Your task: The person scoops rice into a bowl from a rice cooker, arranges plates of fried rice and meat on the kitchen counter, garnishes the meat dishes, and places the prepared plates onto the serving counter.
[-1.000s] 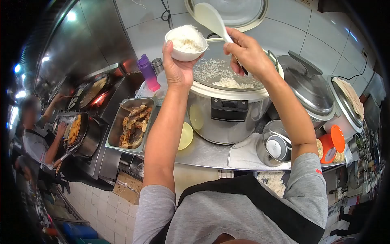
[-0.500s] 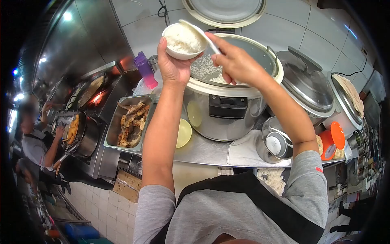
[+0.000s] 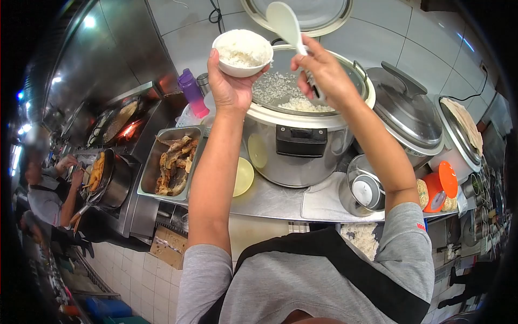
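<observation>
A white bowl (image 3: 243, 60) heaped with rice rests in my left hand (image 3: 232, 89), whose fingers and thumb cup it from below. My right hand (image 3: 324, 73) is closed around the handle of a white rice paddle (image 3: 284, 22), which points upward, apart from the bowl. Both hands are raised over the near-left part and middle of a large open rice cooker (image 3: 302, 156). Inside the cooker, rice (image 3: 305, 105) lies at the bottom and grains cling to the wall. The cooker's round lid (image 3: 307, 13) stands raised behind it.
Left of the cooker are a purple bottle (image 3: 189, 86), a metal tray (image 3: 148, 189) of browned food and a yellow-green dish (image 3: 244, 177). A closed cooker (image 3: 407, 116), a metal pot (image 3: 350, 200) and an orange object (image 3: 448, 179) stand right. A co-worker (image 3: 46, 197) works by the stove, far left.
The paddle touched the bowl's rice half a second ago and is now lifted away to the right. The bowl has shifted slightly left. The co-worker's arms have moved.
</observation>
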{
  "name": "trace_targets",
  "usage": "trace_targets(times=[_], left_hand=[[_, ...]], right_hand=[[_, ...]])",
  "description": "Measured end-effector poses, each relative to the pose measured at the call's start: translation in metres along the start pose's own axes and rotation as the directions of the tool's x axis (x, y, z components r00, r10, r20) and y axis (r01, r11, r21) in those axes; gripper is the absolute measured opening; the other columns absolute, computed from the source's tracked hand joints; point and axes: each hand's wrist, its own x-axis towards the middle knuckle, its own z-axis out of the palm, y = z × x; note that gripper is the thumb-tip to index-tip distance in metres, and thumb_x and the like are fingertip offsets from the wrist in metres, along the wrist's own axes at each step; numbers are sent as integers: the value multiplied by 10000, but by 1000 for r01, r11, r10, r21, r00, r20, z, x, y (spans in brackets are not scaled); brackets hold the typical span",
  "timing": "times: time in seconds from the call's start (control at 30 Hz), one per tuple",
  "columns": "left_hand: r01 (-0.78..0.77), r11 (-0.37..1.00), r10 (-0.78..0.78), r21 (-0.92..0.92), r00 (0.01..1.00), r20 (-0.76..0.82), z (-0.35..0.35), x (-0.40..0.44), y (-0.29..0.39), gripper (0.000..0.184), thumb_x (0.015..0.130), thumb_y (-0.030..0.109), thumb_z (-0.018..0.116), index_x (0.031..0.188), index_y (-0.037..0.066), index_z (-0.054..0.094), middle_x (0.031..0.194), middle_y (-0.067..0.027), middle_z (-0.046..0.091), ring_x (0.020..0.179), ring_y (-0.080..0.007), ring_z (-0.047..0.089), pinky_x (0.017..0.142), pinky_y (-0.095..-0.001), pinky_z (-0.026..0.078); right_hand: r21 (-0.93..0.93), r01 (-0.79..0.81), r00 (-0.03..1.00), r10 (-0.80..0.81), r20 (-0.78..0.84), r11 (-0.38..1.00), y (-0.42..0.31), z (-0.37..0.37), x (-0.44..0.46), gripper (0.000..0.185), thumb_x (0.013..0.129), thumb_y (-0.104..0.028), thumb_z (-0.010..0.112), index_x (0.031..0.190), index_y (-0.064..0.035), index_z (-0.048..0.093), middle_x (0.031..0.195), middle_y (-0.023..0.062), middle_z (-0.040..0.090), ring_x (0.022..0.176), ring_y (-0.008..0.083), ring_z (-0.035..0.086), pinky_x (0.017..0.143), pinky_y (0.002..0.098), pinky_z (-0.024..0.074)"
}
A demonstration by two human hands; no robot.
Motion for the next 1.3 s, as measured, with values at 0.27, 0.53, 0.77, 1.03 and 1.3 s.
trace_targets(times=[0.27,0.53,0.77,1.03,1.3], left_hand=[[99,995,-99,-6,991,-92,-6,7,-2,739,853,666,379,1307,83,361,1254,-169,460,1114,-338,515,826,-538,510],[136,987,-144,-82,984,-101,-15,19,-8,748,849,693,344,1324,115,339,1278,-151,437,1123,-338,506,784,-530,534],[124,992,-122,5,984,-130,-7,14,-6,760,847,685,370,1304,78,350,1249,-164,459,1106,-330,521,781,-515,537],[201,969,-200,144,980,-20,-2,9,-2,718,844,695,337,1253,111,425,1143,-134,549,1028,-286,579,692,-442,549],[208,971,-211,118,977,16,-3,12,1,684,826,652,389,1231,103,447,1120,-133,566,962,-271,614,599,-419,559]], right_hand=[[-535,540,818,-555,152,650,-3,-10,12,507,886,-42,508,1359,-198,417,906,82,582,637,142,578,551,270,496],[-767,550,633,-434,641,-331,-4,-68,7,605,789,-1,537,1225,-420,541,940,-3,648,786,171,631,652,297,531],[-935,351,866,-363,345,-53,-9,-98,1,563,739,10,594,1154,-370,611,882,5,635,727,191,614,639,320,518],[-792,608,642,-556,527,-48,-16,-25,25,510,810,-38,559,1154,-413,598,817,-1,631,684,162,604,586,296,515],[-753,532,828,-424,367,387,-16,-28,41,432,843,-38,549,1181,-301,609,961,22,647,812,176,608,726,320,511]])
